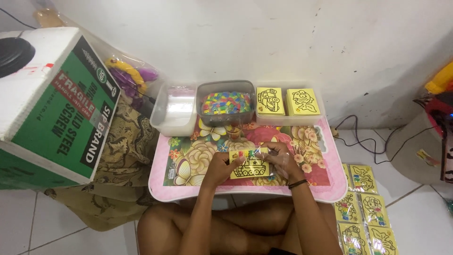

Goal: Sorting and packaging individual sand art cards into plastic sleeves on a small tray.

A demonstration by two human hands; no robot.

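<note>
A small yellow picture card with a black tank outline (249, 166) is held flat at the near edge of the pink flowered lap desk (330, 189), pinched between left hand (218, 167) and right hand (279, 159), its clear plastic sleeve best kept taut.

Can't really make out the small coloured bits along the top of the yellow card (250, 166), they're too tiny, and the fingers of the left hand (220, 168) and right hand (279, 158) cover its side edges. The clear wrapper around it is mostly glare. The green and white box (52, 104) gets chopped by the left edge. The packed cards on the floor (365, 212) run off the bottom. The red and yellow stuff at far right (441, 94) is cut off too.
</note>
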